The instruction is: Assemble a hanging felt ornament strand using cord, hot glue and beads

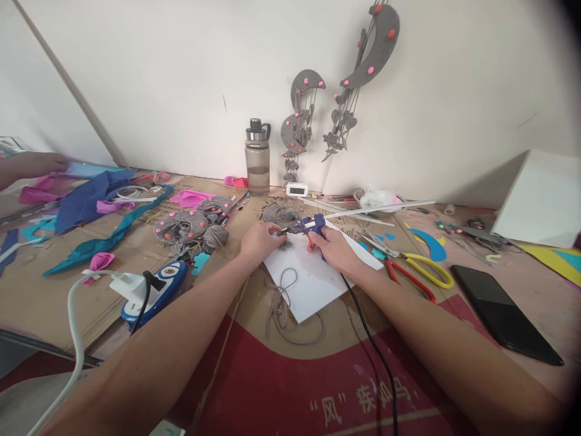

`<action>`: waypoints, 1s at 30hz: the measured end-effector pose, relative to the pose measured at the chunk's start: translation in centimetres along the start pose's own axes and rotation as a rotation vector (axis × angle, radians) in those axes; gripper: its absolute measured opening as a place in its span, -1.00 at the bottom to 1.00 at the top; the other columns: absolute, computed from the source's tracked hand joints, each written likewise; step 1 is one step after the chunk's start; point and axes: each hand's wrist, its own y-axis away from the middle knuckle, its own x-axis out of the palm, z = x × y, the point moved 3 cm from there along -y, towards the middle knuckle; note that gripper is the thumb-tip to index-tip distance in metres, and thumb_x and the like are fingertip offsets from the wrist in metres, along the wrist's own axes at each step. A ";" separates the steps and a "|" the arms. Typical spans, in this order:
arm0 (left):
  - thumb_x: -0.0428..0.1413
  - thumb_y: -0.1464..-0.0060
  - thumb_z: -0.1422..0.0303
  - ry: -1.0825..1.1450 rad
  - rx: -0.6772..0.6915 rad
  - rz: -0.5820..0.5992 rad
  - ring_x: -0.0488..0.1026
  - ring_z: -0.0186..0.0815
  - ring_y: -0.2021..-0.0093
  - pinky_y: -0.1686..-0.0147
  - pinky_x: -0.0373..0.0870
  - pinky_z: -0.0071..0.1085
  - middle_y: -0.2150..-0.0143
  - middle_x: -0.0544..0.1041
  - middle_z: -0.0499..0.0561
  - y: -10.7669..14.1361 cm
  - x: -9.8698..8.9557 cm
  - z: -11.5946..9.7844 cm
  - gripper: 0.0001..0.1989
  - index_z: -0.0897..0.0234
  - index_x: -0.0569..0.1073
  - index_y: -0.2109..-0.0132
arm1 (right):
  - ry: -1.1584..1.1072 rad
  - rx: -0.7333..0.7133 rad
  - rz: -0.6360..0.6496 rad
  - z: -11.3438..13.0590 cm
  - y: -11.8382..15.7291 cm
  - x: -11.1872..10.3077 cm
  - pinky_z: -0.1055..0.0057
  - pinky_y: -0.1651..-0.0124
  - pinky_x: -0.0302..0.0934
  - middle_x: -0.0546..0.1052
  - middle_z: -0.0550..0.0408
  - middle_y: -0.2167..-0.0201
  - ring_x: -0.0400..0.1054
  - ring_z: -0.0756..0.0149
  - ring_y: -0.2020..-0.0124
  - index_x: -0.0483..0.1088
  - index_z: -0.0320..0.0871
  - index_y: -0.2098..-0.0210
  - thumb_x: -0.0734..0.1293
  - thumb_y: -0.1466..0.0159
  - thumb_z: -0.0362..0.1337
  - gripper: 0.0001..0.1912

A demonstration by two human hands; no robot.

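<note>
My right hand (336, 247) is wrapped round a blue hot glue gun (314, 224) with a red trigger, its nozzle pointing left. A clear glue stick (381, 209) runs out of its back. Just left of the nozzle, my left hand (262, 243) has its fingers pinched together; what they hold is too small to make out. Grey yarn pieces (285, 244) lie below the nozzle, partly hidden by the fingers. Under both hands lies a white sheet of paper (313, 290). A loose grey yarn strand (278, 309) curls over its left edge.
Scissors (385, 245) and red-and-yellow-handled pliers (424, 269) lie right, beside a black phone (503, 312). A water bottle (258, 160) stands at the wall. Left are a blue power strip (157, 290) and a grey yarn moon (181, 227). The gun's black cord (370, 339) runs toward me.
</note>
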 end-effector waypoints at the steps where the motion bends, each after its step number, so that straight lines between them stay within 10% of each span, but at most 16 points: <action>1: 0.17 0.07 0.05 -0.001 0.005 0.001 0.47 -0.24 0.17 0.27 0.32 -0.41 0.14 0.57 0.02 0.0 0.0 0.0 -0.62 0.11 0.57 0.13 | 0.000 0.003 -0.004 0.0 0.0 0.0 0.46 0.40 0.06 0.51 0.09 0.51 0.25 0.42 0.55 0.40 -0.18 0.49 0.13 -0.30 -0.11 -0.62; 30: 0.16 0.08 0.03 -0.001 0.006 0.001 0.46 -0.24 0.20 0.29 0.31 -0.41 0.16 0.56 0.00 0.0 -0.1 -0.1 -0.63 0.09 0.58 0.15 | -0.016 -0.026 -0.015 0.0 0.2 -0.2 0.47 0.40 0.05 0.51 0.08 0.51 0.27 0.41 0.52 0.39 -0.18 0.50 0.14 -0.29 -0.09 -0.62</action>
